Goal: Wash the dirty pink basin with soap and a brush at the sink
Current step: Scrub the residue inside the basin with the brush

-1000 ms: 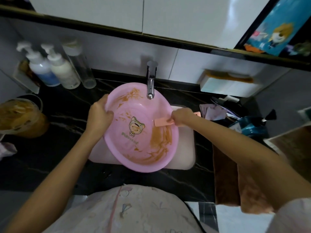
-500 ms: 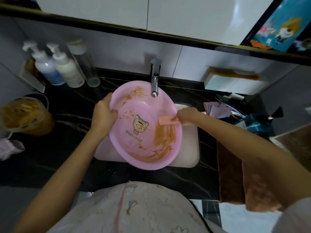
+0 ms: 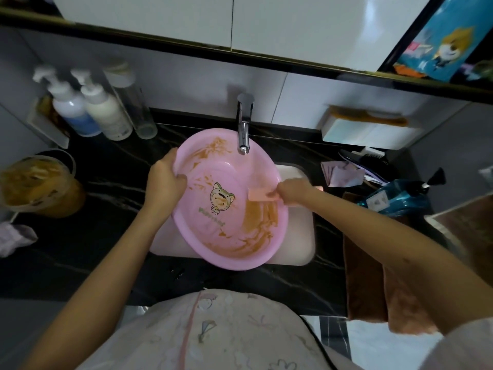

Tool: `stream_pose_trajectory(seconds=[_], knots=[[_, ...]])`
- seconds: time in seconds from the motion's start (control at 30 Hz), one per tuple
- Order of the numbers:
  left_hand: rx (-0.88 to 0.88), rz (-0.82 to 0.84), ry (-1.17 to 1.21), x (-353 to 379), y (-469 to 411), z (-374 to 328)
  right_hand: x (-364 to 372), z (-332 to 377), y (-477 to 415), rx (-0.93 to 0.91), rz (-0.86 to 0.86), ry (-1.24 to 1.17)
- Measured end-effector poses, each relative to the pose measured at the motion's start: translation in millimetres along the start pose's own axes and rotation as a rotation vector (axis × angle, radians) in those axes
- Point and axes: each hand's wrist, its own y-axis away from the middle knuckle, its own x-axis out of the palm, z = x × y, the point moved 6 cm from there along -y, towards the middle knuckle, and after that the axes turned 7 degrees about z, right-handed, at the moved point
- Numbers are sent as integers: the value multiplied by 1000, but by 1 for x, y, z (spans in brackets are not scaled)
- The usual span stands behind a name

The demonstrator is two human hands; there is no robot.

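Scrubbing step: left hand (image 3: pixel 166 180) grips the pink basin (image 3: pixel 229 198) rim; right hand (image 3: pixel 292 190) clasps the pink brush (image 3: pixel 260 194). Next stroke should target the orange residue (image 3: pixel 260 220) below.

Home bathroom, vanity area. White rectangular sink (image 3: pixel 306 236) set into a black marble-look desk (image 3: pixel 88 241) with pale veining; chrome faucet (image 3: pixel 244 124) at the back edge against white wall tiles. Two pump bottles (image 3: pixel 88 108) and a clear bottle (image 3: pixel 133 102) stand at the back left. A wall-mounted white tissue box (image 3: pixel 368 132) carries a comb (image 3: pixel 368 117) on top. Brown towels (image 3: pixel 378 284) hang over the front edge at right. A blue pump bottle (image 3: pixel 394 194) and a dark hairbrush (image 3: pixel 373 158) lie among clutter at right. White cabinet doors (image 3: pixel 293 25) overhead, a cartoon picture (image 3: pixel 442 41) beside them.
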Motion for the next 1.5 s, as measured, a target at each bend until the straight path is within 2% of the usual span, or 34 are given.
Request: stream_pose_trajectory(seconds=[0.07,0.1,0.2,0.23,0.33,0.37,0.4,0.5,0.53,0.57,0.67,0.7,0.83,0.87,0.97,1.0,1.07,1.13,1.2,1.27,1.3,1.33,1.37,1.43,1.5], knots=[[0,19,7,2,0,1,7,-1,7,4,131,-93],[-2,25,19,5,1,2,1,-7,10,7,109,-91],[-14,23,37,15,6,2,-24,-25,18,71,-151,90],[-14,21,34,17,6,2,-21,-25,19,83,-152,92],[-15,8,23,16,4,4,6,-18,14,31,161,-146],[-11,15,18,16,4,4,7,-16,17,13,238,-188],[-6,20,16,17,3,4,1,-20,19,19,235,-179],[0,11,-2,18,3,5,-30,-29,22,81,-86,33],[-2,11,-9,19,3,5,-25,-28,21,95,-117,20],[-6,9,-13,19,4,5,-17,-23,19,89,-83,-6],[-5,12,-14,19,4,7,8,-19,13,54,209,-155],[-4,16,-15,19,4,7,3,-24,15,61,220,-157],[-10,10,-11,18,5,5,-24,-29,20,72,-59,14],[-11,7,-7,17,5,5,-18,-25,18,60,-38,7],[-13,11,0,18,7,5,0,-22,21,48,168,-85],[-11,10,0,18,7,5,-2,-26,21,64,159,-98],[-10,3,-4,18,7,4,-19,-35,22,133,-24,-90],[-11,8,-3,19,9,3,-16,-39,18,186,-123,-195],[-6,-4,8,17,8,2,1,-25,11,75,-26,-202],[16,-3,3,16,7,1,15,-16,15,-3,194,-183],[23,-2,5,17,6,2,13,-17,22,-14,251,-183],[20,-6,10,16,5,1,4,-23,23,1,240,-154],[8,-8,11,16,6,2,-9,-28,23,13,159,-82],[-1,-14,-2,17,7,2,-31,-34,19,60,-74,61],[5,-17,-8,17,7,0,-25,-30,12,74,-123,25]])
